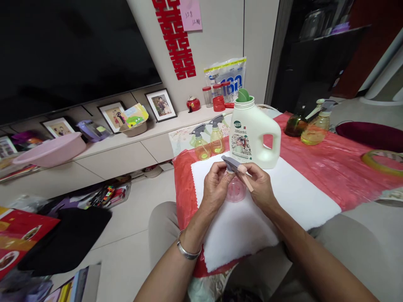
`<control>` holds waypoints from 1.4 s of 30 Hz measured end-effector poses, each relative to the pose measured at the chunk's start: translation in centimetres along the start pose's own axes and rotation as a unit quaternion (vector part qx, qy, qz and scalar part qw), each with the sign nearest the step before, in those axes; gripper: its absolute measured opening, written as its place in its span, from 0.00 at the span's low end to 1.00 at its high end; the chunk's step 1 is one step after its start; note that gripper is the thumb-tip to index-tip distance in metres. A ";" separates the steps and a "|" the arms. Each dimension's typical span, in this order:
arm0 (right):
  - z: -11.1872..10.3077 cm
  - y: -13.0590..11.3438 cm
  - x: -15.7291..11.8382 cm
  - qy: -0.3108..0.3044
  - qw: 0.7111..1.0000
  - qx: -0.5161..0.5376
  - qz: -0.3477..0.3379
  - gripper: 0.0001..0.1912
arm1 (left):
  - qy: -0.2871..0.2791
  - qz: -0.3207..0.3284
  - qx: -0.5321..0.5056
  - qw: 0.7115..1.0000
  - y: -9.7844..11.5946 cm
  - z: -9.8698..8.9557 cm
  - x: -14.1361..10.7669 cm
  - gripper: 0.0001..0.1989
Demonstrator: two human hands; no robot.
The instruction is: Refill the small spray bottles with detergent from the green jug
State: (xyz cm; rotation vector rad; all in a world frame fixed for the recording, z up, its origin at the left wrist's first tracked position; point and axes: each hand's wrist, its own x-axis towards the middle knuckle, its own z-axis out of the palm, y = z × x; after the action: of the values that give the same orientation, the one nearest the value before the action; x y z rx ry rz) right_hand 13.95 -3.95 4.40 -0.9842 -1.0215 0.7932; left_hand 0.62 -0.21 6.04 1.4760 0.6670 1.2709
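Observation:
A small spray bottle with a clear pink body (236,191) stands over the white cloth (242,235), its grey and pink trigger head (234,163) on top. My left hand (216,184) is closed at the bottle's neck, just under the head. From the other side my right hand (260,184) grips the head near the pink trigger. Fingers cover part of the neck, so whether the head is fully seated cannot be seen. Right behind the hands is a big pale green jug (255,134) with an open mouth and a green piece (243,95) in it.
Two yellow spray bottles (202,149) are left of the jug. A yellow-filled spray bottle (315,130), a dark bottle (295,124) and a tape roll (382,161) sit on the red plastic sheet (308,167) at right. A pink basin (52,150) rests on the long cabinet.

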 end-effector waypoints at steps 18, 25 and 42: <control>0.5 0.2 -0.5 0.030 0.999 -0.039 -0.016 0.18 | 0.013 0.034 0.081 0.996 0.3 0.5 -0.6 0.14; 0.5 0.1 -0.4 0.018 0.999 -0.028 -0.008 0.17 | 0.040 0.015 0.025 0.999 -0.7 0.5 -0.4 0.15; -0.8 -0.3 0.8 -0.093 0.991 -0.073 -0.059 0.11 | 0.031 -0.007 -0.042 0.999 -1.4 0.3 -0.1 0.16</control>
State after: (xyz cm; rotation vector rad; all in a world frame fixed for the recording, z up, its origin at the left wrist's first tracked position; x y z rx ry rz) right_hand 14.97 -3.58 4.73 -0.9767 -1.3024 0.7289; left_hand 1.16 0.02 4.73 1.3654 0.6555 1.3224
